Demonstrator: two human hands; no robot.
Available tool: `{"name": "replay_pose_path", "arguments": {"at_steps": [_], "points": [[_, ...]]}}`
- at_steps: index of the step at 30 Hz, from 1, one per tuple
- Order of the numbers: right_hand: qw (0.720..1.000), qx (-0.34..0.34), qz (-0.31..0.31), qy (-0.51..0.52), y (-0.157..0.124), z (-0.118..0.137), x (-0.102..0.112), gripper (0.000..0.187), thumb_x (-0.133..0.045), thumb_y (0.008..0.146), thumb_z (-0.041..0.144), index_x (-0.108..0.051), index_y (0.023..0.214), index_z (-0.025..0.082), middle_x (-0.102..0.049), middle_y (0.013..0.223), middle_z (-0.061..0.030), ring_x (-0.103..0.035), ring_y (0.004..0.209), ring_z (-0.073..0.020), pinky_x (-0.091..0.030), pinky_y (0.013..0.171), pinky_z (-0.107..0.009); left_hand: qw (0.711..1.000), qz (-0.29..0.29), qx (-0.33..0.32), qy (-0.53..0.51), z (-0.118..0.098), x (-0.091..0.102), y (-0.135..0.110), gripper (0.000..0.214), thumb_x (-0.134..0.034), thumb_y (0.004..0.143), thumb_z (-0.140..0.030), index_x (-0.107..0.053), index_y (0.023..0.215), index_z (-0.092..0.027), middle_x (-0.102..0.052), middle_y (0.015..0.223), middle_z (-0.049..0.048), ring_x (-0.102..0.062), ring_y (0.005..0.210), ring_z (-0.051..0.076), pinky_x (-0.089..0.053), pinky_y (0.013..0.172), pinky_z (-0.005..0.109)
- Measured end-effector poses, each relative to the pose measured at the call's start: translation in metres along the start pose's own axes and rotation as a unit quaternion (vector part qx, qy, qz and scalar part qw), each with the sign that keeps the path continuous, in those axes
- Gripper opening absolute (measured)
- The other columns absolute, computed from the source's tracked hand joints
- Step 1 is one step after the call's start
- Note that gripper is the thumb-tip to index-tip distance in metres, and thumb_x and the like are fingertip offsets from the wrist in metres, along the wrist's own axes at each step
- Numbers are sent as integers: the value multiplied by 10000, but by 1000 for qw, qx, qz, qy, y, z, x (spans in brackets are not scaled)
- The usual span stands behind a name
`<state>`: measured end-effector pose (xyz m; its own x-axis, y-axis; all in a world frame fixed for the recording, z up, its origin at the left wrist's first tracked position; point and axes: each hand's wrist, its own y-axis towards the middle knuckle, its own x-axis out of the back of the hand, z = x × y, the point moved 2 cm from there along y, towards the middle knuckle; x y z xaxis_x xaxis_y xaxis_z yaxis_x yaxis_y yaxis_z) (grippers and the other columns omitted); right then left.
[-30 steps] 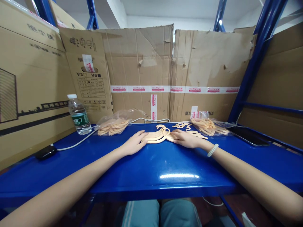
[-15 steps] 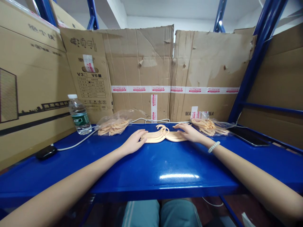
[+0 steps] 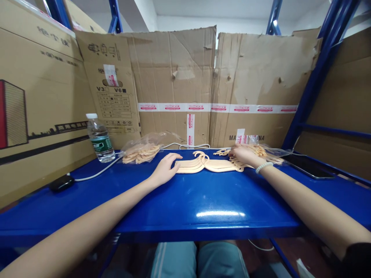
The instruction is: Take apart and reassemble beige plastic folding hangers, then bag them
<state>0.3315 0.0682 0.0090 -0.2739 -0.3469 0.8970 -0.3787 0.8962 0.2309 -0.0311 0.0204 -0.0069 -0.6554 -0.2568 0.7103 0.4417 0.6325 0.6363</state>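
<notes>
Cardboard [image 3: 174, 77] is standing behind the blue table [image 3: 185, 204]. The left hand [image 3: 163, 170] is resting loosely spread beside cream hangers [image 3: 191, 166] lying far centre. The right hand [image 3: 245, 155] is hanging over loose pieces [image 3: 221, 152] near their right end; I cannot tell its grip. Picking seems the step, probably calling next for a fine pinch.

From my remote seat, I see a pale, ridged bracelet [image 3: 264, 166] ringing the wrist above the bare right hand [image 3: 245, 155]; the left hand [image 3: 164, 170] is bare too. A black sleeve [image 3: 358, 259] covers the right elbow. Below the bench's front edge [image 3: 185, 233], teal legwear [image 3: 176, 259] carries pale stripes down the left leg.
</notes>
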Motion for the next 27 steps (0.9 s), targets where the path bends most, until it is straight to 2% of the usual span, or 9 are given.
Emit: {"name": "replay_pose_path", "arguments": {"at_steps": [7, 11, 14, 16, 19, 21, 24, 27], "points": [[1000, 3, -9, -7, 4, 6, 0, 299, -591, 937, 320, -595, 1183, 152, -609, 1206, -106, -625, 1012, -215, -535, 859, -413, 999, -32, 14, -15, 0, 5, 2, 216, -515, 838, -188, -651, 1005, -174, -663, 1115, 106, -599, 1103, 271, -439, 1006, 446], [996, -16, -66, 53, -3, 2, 2, 253, -594, 935, 316, -618, 1125, 150, -630, 1159, -91, -628, 989, -202, -531, 855, -407, 998, -47, 24, -33, -3, 9, 3, 198, -534, 819, -177, -652, 978, -183, -665, 1105, 95, -588, 1108, 271, -418, 1018, 453], [980, -47, -142, 131, -12, -4, 11, 121, -616, 888, 241, -687, 913, 145, -679, 987, -90, -633, 958, -226, -513, 843, -385, 996, -53, 39, -55, -6, 13, 4, 188, -546, 807, -180, -655, 959, -176, -661, 1112, 103, -578, 1122, 276, -400, 1029, 453], [954, -83, -210, 196, -19, -7, 20, 136, -591, 855, 215, -704, 826, 145, -687, 874, -107, -638, 919, -251, -503, 813, -371, 994, -55, 55, -76, -8, 16, 5, 187, -555, 798, -190, -656, 954, -171, -659, 1111, 108, -569, 1133, 279, -386, 1037, 453], [889, -147, -305, 308, -29, -1, 35, 254, -486, 878, 285, -682, 911, 128, -682, 796, -108, -645, 786, -242, -506, 709, -370, 987, -50, 91, -120, -10, 18, 6, 212, -570, 790, -225, -652, 975, -164, -661, 1106, 115, -581, 1103, 285, -417, 991, 453], [843, -161, -335, 390, -32, 13, 44, 297, -440, 888, 327, -647, 954, 124, -688, 796, -104, -641, 718, -218, -508, 651, -359, 979, -30, 117, -164, -15, 16, 6, 235, -580, 794, -263, -647, 993, -159, -681, 1061, 114, -624, 1015, 271, -470, 908, 426], [791, -115, -310, 514, -33, 52, 54, 247, -492, 857, 353, -614, 921, 148, -696, 755, -78, -642, 650, -178, -526, 621, -328, 957, 37, 148, -246, -30, 7, 2, 234, -609, 791, -317, -663, 944, -149, -721, 871, 86, -670, 780, 215, -521, 723, 338], [754, -38, -233, 613, -35, 97, 61, 219, -583, 818, 380, -595, 872, 168, -700, 688, -48, -662, 626, -167, -553, 634, -321, 929, 96, 173, -314, -48, -2, -4, 265, -656, 773, -359, -696, 913, -139, -724, 781, 72, -634, 613, 165, -479, 549, 264]]}}
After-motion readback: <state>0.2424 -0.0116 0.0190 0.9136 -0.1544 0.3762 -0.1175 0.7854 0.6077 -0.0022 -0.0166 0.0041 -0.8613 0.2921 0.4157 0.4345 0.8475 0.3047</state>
